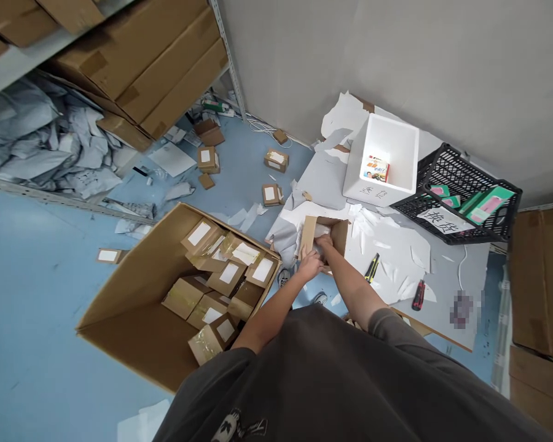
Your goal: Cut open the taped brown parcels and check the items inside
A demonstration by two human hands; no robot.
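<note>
A small open cardboard box (pixel 340 236) stands at the near left edge of the table, one flap (pixel 308 235) raised on its left. My left hand (pixel 311 264) grips the box at its near left side, fingers bent over the edge. My right hand (pixel 324 240) reaches down inside the box, against a pale, see-through wrapping (pixel 321 229). Its fingertips are hidden, so I cannot tell what they hold. Right of the box lie a yellow-and-black box cutter (pixel 372 268) and a red-and-black one (pixel 419 295).
Left of me stands a large open carton (pixel 133 344) with several small taped boxes (pixel 225 277). A white foam box (pixel 357 172) and a black crate (pixel 493 227) occupy the table's back. Torn white paper covers the tabletop. Boxes (pixel 271 194) lie on the floor near a loaded shelf (pixel 64 43).
</note>
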